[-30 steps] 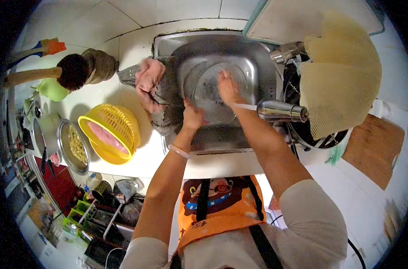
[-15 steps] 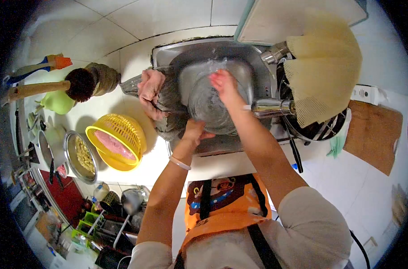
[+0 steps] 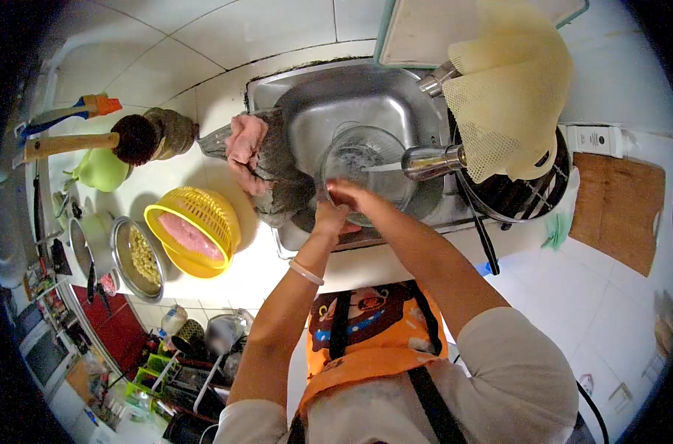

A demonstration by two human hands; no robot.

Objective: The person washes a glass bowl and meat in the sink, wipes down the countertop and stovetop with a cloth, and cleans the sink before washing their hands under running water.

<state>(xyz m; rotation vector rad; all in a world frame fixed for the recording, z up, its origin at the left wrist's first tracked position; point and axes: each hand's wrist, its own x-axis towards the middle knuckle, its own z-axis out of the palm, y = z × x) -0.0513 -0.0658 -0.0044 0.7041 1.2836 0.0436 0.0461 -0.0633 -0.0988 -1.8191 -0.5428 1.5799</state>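
A clear glass bowl (image 3: pixel 381 144) stands tilted in the steel sink (image 3: pixel 299 96), under the metal faucet (image 3: pixel 425 163). A stream of water runs from the faucet into it, and bubbly water lies inside. My left hand (image 3: pixel 332 216) grips the bowl's near left edge, its thumb showing below. My right hand (image 3: pixel 349 192) is bent over the same edge, close above the left one, with its fingers curled against the glass wall. Some of its fingertips are hidden. A pink cloth (image 3: pixel 245 148) and a grey cloth (image 3: pixel 281 181) hang over the sink's left rim.
Left of the sink are a yellow colander (image 3: pixel 229 222) holding something pink, a steel bowl (image 3: pixel 136 259) of pale yellow pieces, a green pear-shaped item (image 3: pixel 99 169) and a wooden-handled brush (image 3: pixel 77 146). On the right, a yellowish mesh cloth (image 3: pixel 506 96) partly covers a black pan (image 3: pixel 551 189).
My right hand has come down from the bowl's far side to its near left edge, beside my left hand. The bowl appears shifted slightly right and more tilted.
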